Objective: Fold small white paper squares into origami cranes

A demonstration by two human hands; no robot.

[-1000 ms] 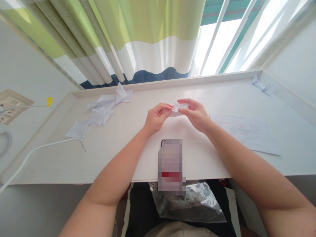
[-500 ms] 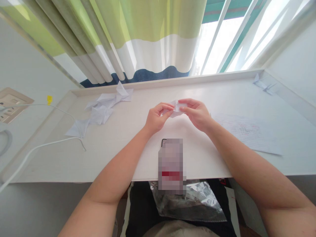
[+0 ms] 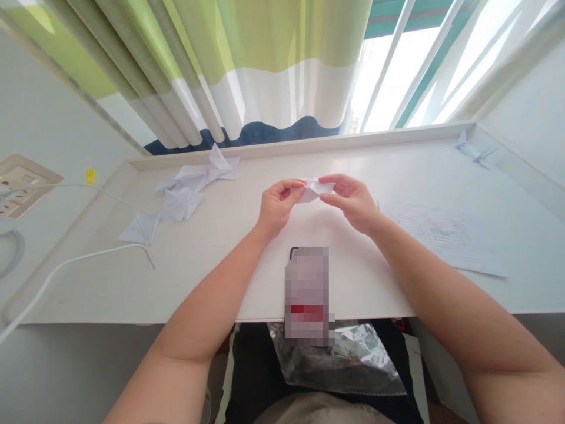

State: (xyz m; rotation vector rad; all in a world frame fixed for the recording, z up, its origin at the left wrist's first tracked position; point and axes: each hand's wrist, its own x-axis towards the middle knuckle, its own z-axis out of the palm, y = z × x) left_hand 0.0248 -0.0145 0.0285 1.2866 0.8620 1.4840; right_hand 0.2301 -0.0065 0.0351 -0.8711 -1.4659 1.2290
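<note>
A small folded white paper (image 3: 311, 189) is held up over the middle of the white desk (image 3: 220, 235). My left hand (image 3: 279, 203) pinches its left end between thumb and fingers. At the right end, my right hand (image 3: 349, 199) grips it, index finger along the top edge and thumb at the lower edge. Below the hands a phone-like object (image 3: 307, 294), blurred by pixels, lies at the desk's front edge.
Several folded white papers (image 3: 182, 203) lie at the left, near a white cable (image 3: 88, 255). Small folded pieces (image 3: 483, 156) stand at the back right. A written sheet (image 3: 441, 232) lies beside my right forearm. A clear plastic bag (image 3: 344, 365) rests on my lap.
The paper now shows more of its flat lower face between my hands. My left fingers have shifted slightly left, and my right thumb has moved a little lower on the paper.
</note>
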